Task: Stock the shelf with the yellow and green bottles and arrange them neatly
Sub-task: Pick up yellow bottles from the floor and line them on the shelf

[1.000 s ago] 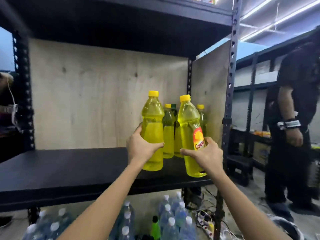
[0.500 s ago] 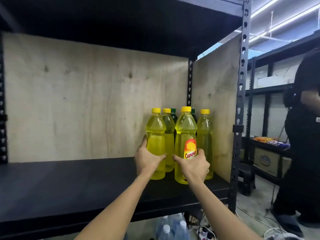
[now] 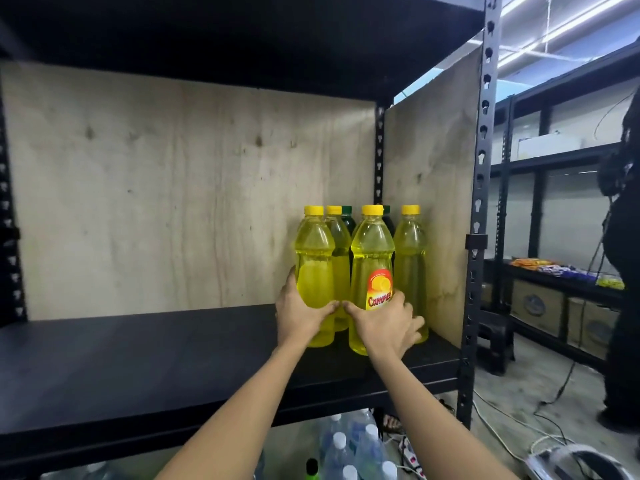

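Observation:
Two yellow bottles stand upright on the black shelf (image 3: 173,362) at its right end. My left hand (image 3: 299,315) grips the unlabelled yellow bottle (image 3: 314,258). My right hand (image 3: 386,322) grips the yellow bottle with the orange label (image 3: 372,258). Behind them stand more yellow bottles, one at the far right (image 3: 410,258) against the side panel, and two green-capped bottles (image 3: 347,220) mostly hidden at the back.
Plywood panels close the shelf's back (image 3: 173,188) and right side. A perforated black post (image 3: 479,237) marks the right front corner. Clear water bottles (image 3: 349,452) and a green-topped bottle sit on the floor below. A person in black (image 3: 623,271) stands at far right by other shelving; cables lie on the floor.
Both hands carried their yellow bottles inward and set them down on the shelf beside the others. The camera has moved closer and further right.

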### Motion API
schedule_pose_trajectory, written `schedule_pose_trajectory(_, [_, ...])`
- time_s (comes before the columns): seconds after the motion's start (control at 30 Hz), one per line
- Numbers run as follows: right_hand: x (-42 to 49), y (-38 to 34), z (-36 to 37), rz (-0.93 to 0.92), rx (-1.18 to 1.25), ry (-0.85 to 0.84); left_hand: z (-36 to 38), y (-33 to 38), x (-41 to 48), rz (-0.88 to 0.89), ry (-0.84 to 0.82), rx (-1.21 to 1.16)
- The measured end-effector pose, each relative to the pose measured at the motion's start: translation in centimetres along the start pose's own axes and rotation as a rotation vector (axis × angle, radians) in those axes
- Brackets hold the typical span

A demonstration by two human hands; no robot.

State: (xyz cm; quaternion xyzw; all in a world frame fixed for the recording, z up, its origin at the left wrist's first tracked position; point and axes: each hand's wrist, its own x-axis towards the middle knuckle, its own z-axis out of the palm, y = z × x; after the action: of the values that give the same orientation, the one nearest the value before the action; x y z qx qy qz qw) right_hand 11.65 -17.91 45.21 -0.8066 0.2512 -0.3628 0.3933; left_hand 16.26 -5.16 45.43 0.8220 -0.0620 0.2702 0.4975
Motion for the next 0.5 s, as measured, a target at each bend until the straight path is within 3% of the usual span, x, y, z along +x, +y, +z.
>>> schedule_pose_trajectory(0.23, [-1.9,0.5,-3.5,-0.044,0.132,-0.035,-2.2,0.2,-2.8,-0.094,-0.121,0.068])
schedule_pose_trajectory(0.5, [-12.8,11.1,-9.2,-0.088,0.076,-0.085,-6.7,-0.9,-18.8,0.209,-0.068,0.01])
